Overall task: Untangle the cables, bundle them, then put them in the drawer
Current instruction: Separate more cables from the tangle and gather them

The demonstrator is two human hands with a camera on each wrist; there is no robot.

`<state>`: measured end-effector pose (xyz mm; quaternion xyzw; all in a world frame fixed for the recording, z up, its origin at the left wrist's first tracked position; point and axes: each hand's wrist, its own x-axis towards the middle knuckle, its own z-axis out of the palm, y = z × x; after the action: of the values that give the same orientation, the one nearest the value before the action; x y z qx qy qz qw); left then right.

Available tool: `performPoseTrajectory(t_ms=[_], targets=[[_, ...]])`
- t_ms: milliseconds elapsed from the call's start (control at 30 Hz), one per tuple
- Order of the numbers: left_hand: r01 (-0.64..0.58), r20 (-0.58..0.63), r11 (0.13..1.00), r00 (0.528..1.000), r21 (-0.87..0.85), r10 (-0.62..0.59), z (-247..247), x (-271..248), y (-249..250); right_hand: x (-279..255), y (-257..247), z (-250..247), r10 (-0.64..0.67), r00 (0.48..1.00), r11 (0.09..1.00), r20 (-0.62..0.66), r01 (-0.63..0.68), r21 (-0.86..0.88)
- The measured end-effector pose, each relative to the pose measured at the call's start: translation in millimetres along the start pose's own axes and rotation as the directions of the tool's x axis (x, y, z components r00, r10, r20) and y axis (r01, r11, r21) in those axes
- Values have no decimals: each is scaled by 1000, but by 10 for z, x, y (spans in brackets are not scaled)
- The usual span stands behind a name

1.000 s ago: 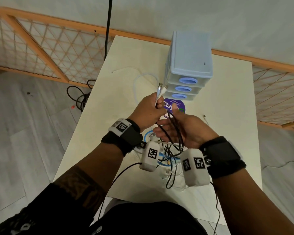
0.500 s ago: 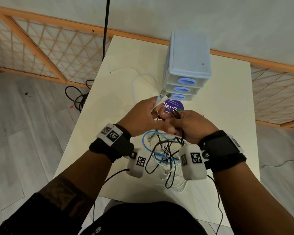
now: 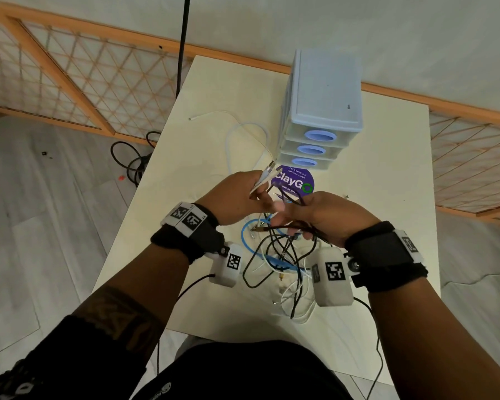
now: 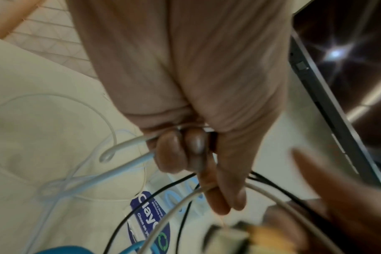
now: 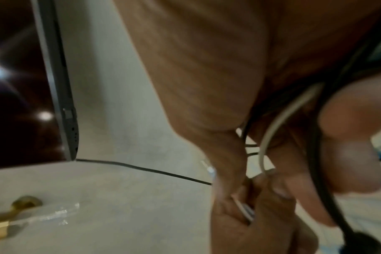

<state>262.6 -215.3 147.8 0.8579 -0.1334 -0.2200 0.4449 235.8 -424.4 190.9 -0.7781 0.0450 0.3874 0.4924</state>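
Observation:
My left hand [image 3: 259,194] grips a white cable [image 3: 264,180] whose two metal plugs stick up past the fingers; the left wrist view shows the fingers [image 4: 180,151] curled round it. Close beside it, my right hand [image 3: 286,217] holds several black cable strands [image 3: 293,226] that run through its fingers, and a white cable [image 5: 272,128] loops past them in the right wrist view. Both hands hover over the cable tangle [image 3: 280,261] of black, white and blue [image 3: 250,243] leads on the table. The light blue drawer unit [image 3: 324,105] stands behind with all three drawers closed.
A purple round sticker [image 3: 295,181] lies in front of the drawers. One white cable loop [image 3: 243,134] trails across the table [image 3: 387,183] to the left of the unit. Black cords lie on the floor [image 3: 133,163] at the left. Wooden lattice panels line the wall.
Both hands dropped from in front of the drawers toward the tangle and drew together. The left hand kept hold of the white cable, and the right hand closed on the black strands.

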Motion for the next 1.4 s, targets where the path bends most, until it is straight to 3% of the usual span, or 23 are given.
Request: performPoseTrajectory(t_ms=[67, 167, 267, 400, 533, 733, 1000, 1200, 1300, 1400], targets=[[60, -5, 997, 998, -47, -60, 20, 32, -52, -34, -26, -4, -47, 999, 996, 11, 48, -76], [118, 26, 983, 993, -139, -115, 40, 39, -60, -39, -34, 7, -65, 994, 979, -88, 46, -197], [137, 74, 967, 990, -213, -123, 49, -5, -21, -64, -72, 39, -171, 974, 942, -150, 117, -313], [177, 114, 928, 982, -328, -147, 43, -45, -13, -54, -79, 93, -224, 949, 920, -223, 130, -369], [166, 129, 919, 983, -358, -128, 21, -64, 24, -15, -22, 160, -284, 886, 914, -366, 136, -382], [169, 98, 922, 985, -349, -144, -49, -106, 20, -24, -13, 141, -302, 930, 894, -208, 200, -401], [72, -15, 938, 997, -338, -81, 4, -167, 108, -25, 34, 105, -335, 925, 912, -177, 272, -306], [92, -112, 837, 977, -539, -180, 112, -106, 128, -87, -6, 173, -397, 913, 893, -96, 360, -270], [121, -114, 768, 963, -630, -246, 122, -81, 135, -50, 37, 207, -407, 893, 897, -191, 351, -270], [112, -148, 760, 953, -641, -265, 84, -79, 154, 37, 129, 221, -373, 831, 920, -412, 276, -277]])
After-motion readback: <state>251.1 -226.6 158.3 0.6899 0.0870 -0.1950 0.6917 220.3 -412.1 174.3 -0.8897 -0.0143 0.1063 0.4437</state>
